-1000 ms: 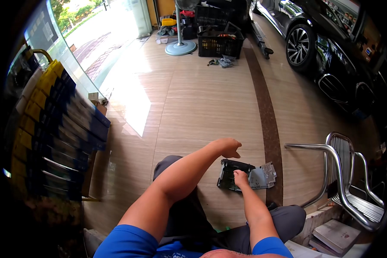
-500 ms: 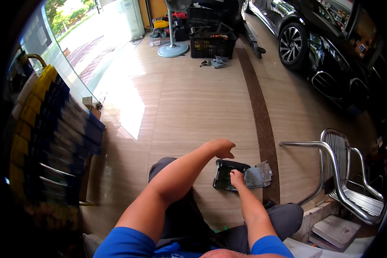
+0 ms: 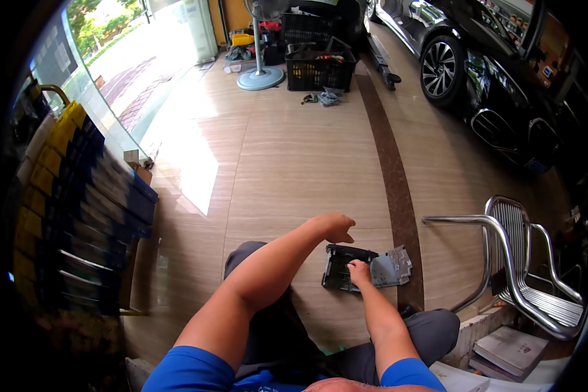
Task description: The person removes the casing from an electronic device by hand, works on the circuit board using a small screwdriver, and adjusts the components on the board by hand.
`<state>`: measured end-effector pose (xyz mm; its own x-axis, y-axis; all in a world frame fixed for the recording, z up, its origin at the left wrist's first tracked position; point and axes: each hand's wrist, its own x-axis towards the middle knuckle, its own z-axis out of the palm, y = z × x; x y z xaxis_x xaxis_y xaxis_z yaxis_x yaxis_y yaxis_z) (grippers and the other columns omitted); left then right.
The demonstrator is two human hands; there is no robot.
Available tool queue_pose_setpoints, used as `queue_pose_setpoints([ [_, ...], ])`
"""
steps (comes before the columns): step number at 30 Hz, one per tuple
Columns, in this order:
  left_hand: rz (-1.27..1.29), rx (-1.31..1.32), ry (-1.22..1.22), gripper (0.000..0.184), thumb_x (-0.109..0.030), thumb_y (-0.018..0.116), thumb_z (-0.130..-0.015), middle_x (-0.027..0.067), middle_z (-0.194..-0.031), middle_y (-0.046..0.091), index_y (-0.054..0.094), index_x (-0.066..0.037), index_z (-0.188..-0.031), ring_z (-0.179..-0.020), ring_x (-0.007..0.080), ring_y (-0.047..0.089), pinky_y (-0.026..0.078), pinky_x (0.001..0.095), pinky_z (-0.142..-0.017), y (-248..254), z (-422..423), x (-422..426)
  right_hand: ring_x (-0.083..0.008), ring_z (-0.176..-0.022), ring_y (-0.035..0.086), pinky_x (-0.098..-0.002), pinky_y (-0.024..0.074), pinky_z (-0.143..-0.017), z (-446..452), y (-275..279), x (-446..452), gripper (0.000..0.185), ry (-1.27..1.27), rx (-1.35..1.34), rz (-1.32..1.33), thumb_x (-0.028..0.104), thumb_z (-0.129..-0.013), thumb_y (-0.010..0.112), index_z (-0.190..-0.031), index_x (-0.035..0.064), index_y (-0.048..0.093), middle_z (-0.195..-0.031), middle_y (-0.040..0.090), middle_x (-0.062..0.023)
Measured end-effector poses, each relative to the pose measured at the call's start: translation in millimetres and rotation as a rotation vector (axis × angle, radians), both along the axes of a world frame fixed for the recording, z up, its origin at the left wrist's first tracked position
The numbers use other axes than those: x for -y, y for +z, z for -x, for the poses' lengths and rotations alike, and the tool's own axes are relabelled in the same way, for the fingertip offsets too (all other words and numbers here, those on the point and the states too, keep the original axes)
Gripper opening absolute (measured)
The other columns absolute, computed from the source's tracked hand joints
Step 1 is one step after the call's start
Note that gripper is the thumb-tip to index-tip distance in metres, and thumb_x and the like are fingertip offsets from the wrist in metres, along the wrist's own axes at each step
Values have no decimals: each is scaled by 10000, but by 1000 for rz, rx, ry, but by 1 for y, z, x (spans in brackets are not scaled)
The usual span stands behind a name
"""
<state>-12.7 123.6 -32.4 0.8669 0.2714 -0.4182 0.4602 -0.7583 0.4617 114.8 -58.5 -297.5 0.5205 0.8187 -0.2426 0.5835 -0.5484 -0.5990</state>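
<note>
On the floor between my knees lies an opened electronic unit, with a dark tray holding what looks like a green circuit board (image 3: 337, 269) and a grey metal plate (image 3: 387, 269) on its right. My right hand (image 3: 359, 272) is over the dark tray, its fingers pinched together; whatever they hold is hidden or too small to make out. Just beyond the tray's far edge is my left hand (image 3: 338, 228), apparently empty, with thumb and fingers apart and pointing right.
A metal chair (image 3: 536, 274) stands on the right, near stacked books or boxes (image 3: 511, 349). A rack of blue and yellow packages (image 3: 78, 196) is on the left. Farther off are a fan base (image 3: 261, 78), a black crate (image 3: 320, 68), grey rags (image 3: 328, 98) and a black car (image 3: 483, 72).
The view has shifted very slightly. Both hands and the opened unit keep nearly the same places, with the right hand still pinched over the tray.
</note>
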Motion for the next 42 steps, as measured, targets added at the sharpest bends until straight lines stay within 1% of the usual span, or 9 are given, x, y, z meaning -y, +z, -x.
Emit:
queue_pose_setpoints([
  [2,2,-1,9,620,-398,663,-854,221,-1230,615,514,-49,-1344,-1161,391,567,464,461,-964,-2,1,1,-314,-882,682,-412,536,-796,-2,-10,0,229,20,22,-31,235,-864,654,-1034,97,720,-901,716,-147],
  [4,-9,83,47,519,-403,682,-829,214,-1163,643,615,-25,-1179,-1115,387,592,488,463,-929,-5,3,2,-308,-881,684,-410,537,-802,-4,-18,0,232,17,-11,-31,216,-874,634,-1058,102,715,-897,717,-143],
  [5,-10,82,52,519,-403,682,-829,214,-1163,643,615,-25,-1179,-1115,387,592,488,463,-929,-6,3,2,-301,-880,685,-408,538,-807,-4,-20,0,238,8,-42,-30,197,-885,614,-1082,106,710,-892,718,-139],
  [8,0,69,57,518,-400,682,-831,210,-1179,637,611,-33,-1189,-1124,383,588,486,463,-932,-4,2,1,-295,-873,688,-407,536,-818,-3,-14,-1,254,-4,-81,26,179,-901,579,-1113,113,701,-888,720,-136],
  [10,24,-10,35,626,-396,661,-858,221,-1255,601,503,-54,-1358,-1185,390,552,456,464,-978,-2,1,0,-300,-869,688,-408,536,-822,-1,-8,0,257,9,-59,27,182,-904,573,-1116,114,701,-888,720,-136],
  [14,28,-12,32,626,-389,664,-857,221,-1249,604,503,-52,-1359,-1182,390,553,457,462,-978,-4,0,-1,-311,-874,686,-412,533,-832,2,-5,0,251,21,12,18,208,-906,574,-1095,109,707,-893,718,-142],
  [24,23,18,21,610,-383,664,-854,227,-1224,613,516,-35,-1333,-1169,391,560,462,463,-970,-4,2,-3,-322,-894,685,-418,528,-830,1,-7,-2,256,66,-31,-18,257,-884,624,-1038,72,710,-912,714,-157],
  [32,19,11,14,612,-392,663,-851,231,-1228,610,519,-40,-1331,-1171,393,558,462,461,-971,-4,1,-2,-371,-918,663,-439,523,-823,5,7,-2,313,-58,-2,70,316,-856,679,-1006,42,700,-954,704,-189],
  [42,20,-13,29,633,-402,662,-852,218,-1253,602,507,-46,-1351,-1189,385,551,458,466,-981,-2,1,-1,-364,-933,663,-437,524,-838,2,3,-2,247,-18,26,56,265,-883,642,-1052,97,708,-978,700,-182],
])
